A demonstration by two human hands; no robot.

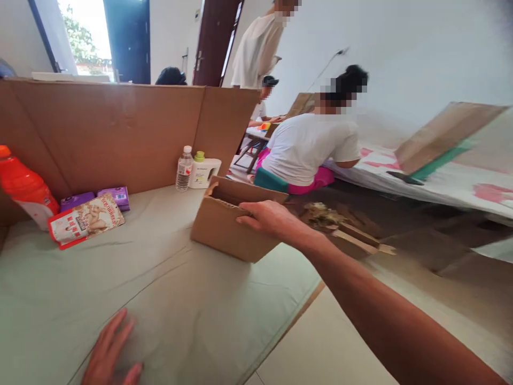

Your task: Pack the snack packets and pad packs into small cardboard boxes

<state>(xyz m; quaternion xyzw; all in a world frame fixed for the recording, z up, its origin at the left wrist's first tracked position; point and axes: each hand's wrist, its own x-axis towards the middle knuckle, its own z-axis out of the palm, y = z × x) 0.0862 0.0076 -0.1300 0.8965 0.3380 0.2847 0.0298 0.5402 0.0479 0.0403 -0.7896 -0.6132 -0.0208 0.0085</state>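
An open-topped cardboard box stands on the pale green cloth-covered table, near its right edge. My right hand grips the upper edge of its near wall, with the arm reaching in from the lower right. The inside of the box is mostly hidden from me. Low in the view, my left hand hovers over or rests on the cloth with its fingers apart and holds nothing. Behind the box are a clear water bottle and a white jug with a green cap.
Left on the table are an orange-red bottle, a snack pouch and purple packs. A cardboard screen lines the back. Beyond the right edge, a person in white sits by another table; cardboard scraps lie on the floor.
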